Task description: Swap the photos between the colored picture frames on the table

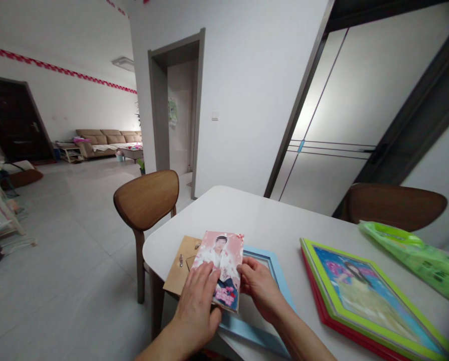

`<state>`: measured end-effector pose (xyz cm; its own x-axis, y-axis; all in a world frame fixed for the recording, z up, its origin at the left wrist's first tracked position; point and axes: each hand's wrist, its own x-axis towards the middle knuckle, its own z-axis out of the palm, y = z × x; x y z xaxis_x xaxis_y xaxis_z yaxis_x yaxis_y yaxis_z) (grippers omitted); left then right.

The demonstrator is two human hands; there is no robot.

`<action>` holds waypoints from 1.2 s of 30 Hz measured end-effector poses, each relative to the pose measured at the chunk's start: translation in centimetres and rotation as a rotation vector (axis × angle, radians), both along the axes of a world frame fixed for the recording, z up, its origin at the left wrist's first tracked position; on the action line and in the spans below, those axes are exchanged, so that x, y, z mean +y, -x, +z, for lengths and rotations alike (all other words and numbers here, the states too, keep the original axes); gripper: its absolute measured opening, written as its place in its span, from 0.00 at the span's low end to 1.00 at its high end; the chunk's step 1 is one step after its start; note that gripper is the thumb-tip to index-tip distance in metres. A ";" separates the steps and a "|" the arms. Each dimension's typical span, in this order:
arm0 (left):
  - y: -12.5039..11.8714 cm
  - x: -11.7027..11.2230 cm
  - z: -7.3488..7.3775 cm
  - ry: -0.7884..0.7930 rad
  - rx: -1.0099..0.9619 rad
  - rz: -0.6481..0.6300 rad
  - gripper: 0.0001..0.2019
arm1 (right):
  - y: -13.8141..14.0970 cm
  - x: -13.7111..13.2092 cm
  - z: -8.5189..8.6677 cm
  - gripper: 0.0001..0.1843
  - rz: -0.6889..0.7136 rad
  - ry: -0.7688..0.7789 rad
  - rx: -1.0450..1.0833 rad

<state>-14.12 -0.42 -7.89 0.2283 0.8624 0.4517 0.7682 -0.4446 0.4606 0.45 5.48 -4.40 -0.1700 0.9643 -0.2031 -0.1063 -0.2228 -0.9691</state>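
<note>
A portrait photo [230,268] with a pink background is held low over the table, its lower edge looking thick like a small stack. My left hand [197,296] lies across the left side of the photo, fingers over its front and thumb by the bottom edge. At the right edge, my right hand [260,283] pinches the photo between thumb and fingers. Partly covered by the photo is a brown backing board [179,271] with metal clips. Under my right hand and forearm lies a light blue picture frame [279,273], partly hidden.
To the right, a green picture frame [333,308] with a photo rests on a red frame [314,288]. A green plastic bag [416,260] lies beyond them on the white table [224,205]. Wooden chairs stand at the left corner [147,200] and far right [397,203].
</note>
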 end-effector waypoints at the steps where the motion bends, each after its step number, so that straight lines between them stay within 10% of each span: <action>1: -0.4 0.2 0.3 -0.041 -0.057 -0.022 0.31 | 0.0 -0.3 0.9 0.11 -0.005 -0.032 0.020; 5: -2.6 1.2 2.3 -0.111 -0.530 -0.051 0.21 | -0.4 -1.4 2.7 0.19 -0.064 -0.143 0.076; 11: -6.0 1.5 3.5 0.260 -1.270 -0.090 0.16 | -2.7 -1.3 -0.9 0.31 -0.268 0.043 0.088; 17: -4.7 1.3 1.7 0.322 -0.813 0.094 0.24 | -7.2 0.5 -1.8 0.29 -0.186 0.054 -0.029; 24: -4.1 -0.1 1.0 0.333 -0.161 -0.105 0.22 | -8.1 2.1 -2.7 0.26 -0.129 -0.131 -0.538; 36: -4.6 -0.1 0.5 0.292 0.069 -0.137 0.18 | -7.8 2.7 -3.1 0.18 -0.132 -0.320 -1.016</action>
